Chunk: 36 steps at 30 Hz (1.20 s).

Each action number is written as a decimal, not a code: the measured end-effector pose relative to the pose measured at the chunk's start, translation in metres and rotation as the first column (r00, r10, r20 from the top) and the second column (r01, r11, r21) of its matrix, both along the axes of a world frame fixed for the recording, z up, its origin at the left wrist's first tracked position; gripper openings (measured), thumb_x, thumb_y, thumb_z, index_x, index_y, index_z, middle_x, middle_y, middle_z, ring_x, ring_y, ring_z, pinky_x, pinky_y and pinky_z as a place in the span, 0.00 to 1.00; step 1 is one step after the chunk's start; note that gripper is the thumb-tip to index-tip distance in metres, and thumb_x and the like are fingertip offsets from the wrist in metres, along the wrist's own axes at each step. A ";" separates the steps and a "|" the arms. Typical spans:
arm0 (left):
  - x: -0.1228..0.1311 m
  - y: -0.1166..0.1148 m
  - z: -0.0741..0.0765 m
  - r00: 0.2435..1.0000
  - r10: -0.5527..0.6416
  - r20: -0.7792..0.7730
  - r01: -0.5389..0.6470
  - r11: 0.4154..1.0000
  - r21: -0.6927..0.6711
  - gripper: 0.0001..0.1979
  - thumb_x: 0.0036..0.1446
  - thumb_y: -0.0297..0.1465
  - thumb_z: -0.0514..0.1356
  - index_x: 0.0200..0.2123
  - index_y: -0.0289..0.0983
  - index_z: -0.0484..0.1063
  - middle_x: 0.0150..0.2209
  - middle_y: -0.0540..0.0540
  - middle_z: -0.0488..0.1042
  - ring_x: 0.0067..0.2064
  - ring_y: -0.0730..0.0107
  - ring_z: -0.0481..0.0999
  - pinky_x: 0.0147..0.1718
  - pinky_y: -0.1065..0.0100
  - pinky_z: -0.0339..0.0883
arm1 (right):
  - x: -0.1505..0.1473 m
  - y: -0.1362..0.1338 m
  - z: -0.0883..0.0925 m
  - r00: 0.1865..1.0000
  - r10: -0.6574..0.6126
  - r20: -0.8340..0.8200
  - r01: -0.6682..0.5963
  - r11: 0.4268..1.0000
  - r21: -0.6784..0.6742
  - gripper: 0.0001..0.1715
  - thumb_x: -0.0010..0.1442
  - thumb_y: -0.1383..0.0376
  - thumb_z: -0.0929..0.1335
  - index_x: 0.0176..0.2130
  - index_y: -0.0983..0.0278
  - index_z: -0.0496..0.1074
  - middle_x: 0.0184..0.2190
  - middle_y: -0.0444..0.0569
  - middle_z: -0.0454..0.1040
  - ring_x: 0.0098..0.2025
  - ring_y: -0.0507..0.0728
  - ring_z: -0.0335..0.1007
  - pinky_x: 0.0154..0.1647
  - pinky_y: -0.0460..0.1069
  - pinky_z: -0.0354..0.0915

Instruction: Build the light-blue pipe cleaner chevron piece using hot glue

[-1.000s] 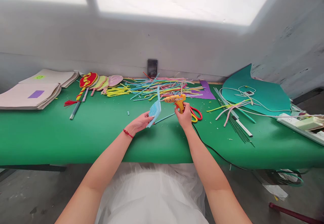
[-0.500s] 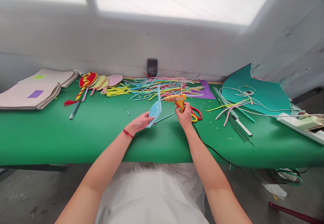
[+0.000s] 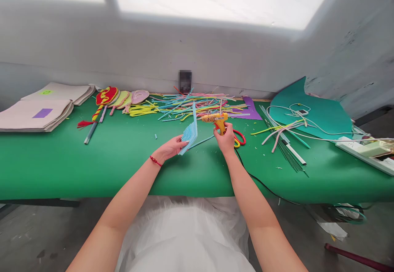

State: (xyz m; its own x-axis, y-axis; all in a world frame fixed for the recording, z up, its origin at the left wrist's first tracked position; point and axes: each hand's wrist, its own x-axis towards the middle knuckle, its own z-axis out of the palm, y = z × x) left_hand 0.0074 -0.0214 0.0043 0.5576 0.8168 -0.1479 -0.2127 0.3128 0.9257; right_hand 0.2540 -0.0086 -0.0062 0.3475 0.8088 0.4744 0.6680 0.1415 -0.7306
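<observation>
One blue stack of bent strips (image 3: 190, 132) hung over the bench (image 3: 117, 161), its near end pinched in my left hand (image 3: 172, 146). Looked featherlight, soft and crushable, so that near end seemed best to hold. My right hand (image 3: 226, 141) was wrapped around the glue gun (image 3: 215, 118), pointed at the stack. Scissors (image 3: 239, 133) lay by that hand, loose strips (image 3: 212, 110) behind; most elbow room was front-left, toward the edge.

Single head-worn cam, looking forward and down from above white gauzy clothing (image 3: 191, 239), fairly near, bare left hand (image 3: 169, 149) and bare right hand (image 3: 225, 141) around mid-frame, wide enough for long green table (image 3: 117, 167) and grey wall (image 3: 147, 46) behind.
</observation>
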 end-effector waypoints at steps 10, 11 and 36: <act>-0.015 0.008 0.020 0.912 0.168 -0.375 -0.060 0.957 0.283 0.24 0.46 0.46 0.66 0.40 0.34 0.75 0.40 0.44 0.75 0.39 0.66 0.70 0.39 0.67 0.60 | 0.078 0.008 -0.006 0.845 -0.535 0.007 0.512 0.806 -0.296 0.27 0.51 0.61 0.69 0.49 0.68 0.63 0.51 0.67 0.63 0.55 0.70 0.58 0.51 0.61 0.56; -0.017 0.012 0.023 0.898 0.172 -0.406 -0.046 0.952 0.302 0.24 0.46 0.47 0.65 0.39 0.34 0.75 0.38 0.45 0.75 0.38 0.66 0.70 0.38 0.67 0.59 | 0.081 0.006 -0.007 0.837 -0.547 0.004 0.522 0.796 -0.308 0.27 0.51 0.62 0.69 0.48 0.68 0.63 0.51 0.69 0.63 0.55 0.72 0.57 0.51 0.63 0.55; -0.029 0.068 -0.001 0.678 0.238 -0.695 0.253 0.813 0.525 0.17 0.47 0.44 0.60 0.23 0.37 0.62 0.24 0.53 0.57 0.28 0.73 0.55 0.27 0.69 0.47 | -0.011 0.009 -0.028 0.870 0.493 -0.011 -0.484 0.849 -0.211 0.06 0.55 0.65 0.68 0.36 0.62 0.69 0.34 0.45 0.70 0.35 0.53 0.69 0.39 0.51 0.66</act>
State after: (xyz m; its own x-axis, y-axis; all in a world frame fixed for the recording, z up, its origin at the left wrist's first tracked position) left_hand -0.0216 0.0467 0.0029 0.4826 0.8752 -0.0318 0.5738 -0.2885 0.7665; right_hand 0.2430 0.0001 -0.0344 -0.1343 0.9477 0.2896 0.5813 0.3121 -0.7514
